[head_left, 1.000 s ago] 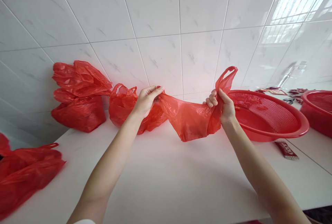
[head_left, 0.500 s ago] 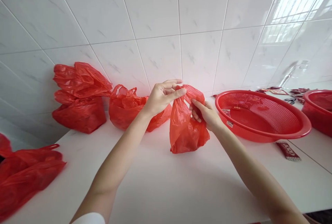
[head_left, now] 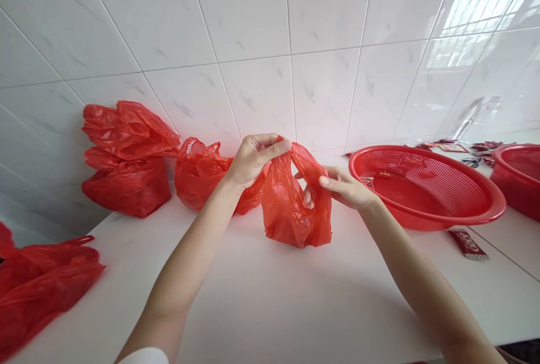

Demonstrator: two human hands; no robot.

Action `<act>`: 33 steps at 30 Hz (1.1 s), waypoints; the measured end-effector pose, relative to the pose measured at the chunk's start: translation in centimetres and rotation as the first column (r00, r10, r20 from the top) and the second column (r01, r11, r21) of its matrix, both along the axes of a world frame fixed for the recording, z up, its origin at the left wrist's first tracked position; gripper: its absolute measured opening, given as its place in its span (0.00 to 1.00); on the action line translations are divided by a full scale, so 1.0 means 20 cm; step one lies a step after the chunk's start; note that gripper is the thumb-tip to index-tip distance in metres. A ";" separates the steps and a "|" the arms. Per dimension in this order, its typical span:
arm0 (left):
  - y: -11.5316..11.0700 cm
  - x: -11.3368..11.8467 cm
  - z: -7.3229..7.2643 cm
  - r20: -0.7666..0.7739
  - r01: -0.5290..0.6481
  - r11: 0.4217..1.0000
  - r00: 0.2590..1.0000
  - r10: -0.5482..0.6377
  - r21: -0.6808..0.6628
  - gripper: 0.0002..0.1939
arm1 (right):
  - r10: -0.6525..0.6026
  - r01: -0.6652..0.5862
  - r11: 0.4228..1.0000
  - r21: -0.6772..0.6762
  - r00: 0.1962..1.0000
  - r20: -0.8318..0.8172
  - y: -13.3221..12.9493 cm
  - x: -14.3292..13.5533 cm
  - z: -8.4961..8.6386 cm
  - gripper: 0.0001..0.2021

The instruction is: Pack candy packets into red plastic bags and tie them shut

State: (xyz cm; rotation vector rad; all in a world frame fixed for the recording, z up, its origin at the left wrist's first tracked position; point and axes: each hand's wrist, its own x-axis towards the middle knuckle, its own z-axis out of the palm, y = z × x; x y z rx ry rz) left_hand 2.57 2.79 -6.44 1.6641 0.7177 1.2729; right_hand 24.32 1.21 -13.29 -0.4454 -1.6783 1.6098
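A thin red plastic bag (head_left: 291, 218) hangs upright between my hands, just over the white counter. My left hand (head_left: 255, 157) pinches the top of one handle between thumb and fingers. On the other side, my right hand (head_left: 340, 185) grips the edge of the bag, thumb outside and some fingers reaching in through the handle opening. The bag looks thin and crumpled; whether anything lies inside cannot be made out.
Filled red bags (head_left: 126, 178) stand against the tiled wall on the left, with another red bag (head_left: 46, 285) at the near left. A large red plastic basket (head_left: 426, 206) holds a few small packets. Beside it lies a dark red wrapped snack (head_left: 468, 243). A second red basket (head_left: 518, 184) is at far right.
The bag has shifted slightly left and its handles are spread wider. My right hand has moved its grip a little lower and outward; my left hand has drifted left.
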 end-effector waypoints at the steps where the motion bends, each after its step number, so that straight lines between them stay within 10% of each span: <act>1: 0.00 0.00 0.00 -0.005 0.009 1.000 1.000 -0.009 0.017 0.21 | -0.013 0.013 1.000 -0.012 1.000 -0.008 0.00 0.00 0.00 0.24; 8: 0.01 -0.01 -0.04 -0.012 -0.092 0.987 0.995 0.095 0.132 0.22 | -0.091 0.081 0.988 -0.135 0.994 -0.066 0.02 -0.05 -0.02 0.17; 17: -0.07 0.05 0.00 -0.228 -0.195 0.916 0.931 0.286 0.352 0.25 | -0.505 0.508 0.861 -0.024 0.860 0.068 -0.08 -0.17 0.00 0.09; 22: -0.08 0.12 0.02 -0.443 -0.001 0.952 0.885 0.143 0.306 0.22 | -0.403 0.401 0.915 0.037 0.912 0.078 -0.14 -0.17 0.05 0.05; 33: 0.00 0.13 -0.01 -0.310 -0.035 0.974 0.945 0.106 0.226 0.20 | -0.367 0.368 0.928 -0.062 0.930 0.039 -0.08 -0.12 0.03 0.24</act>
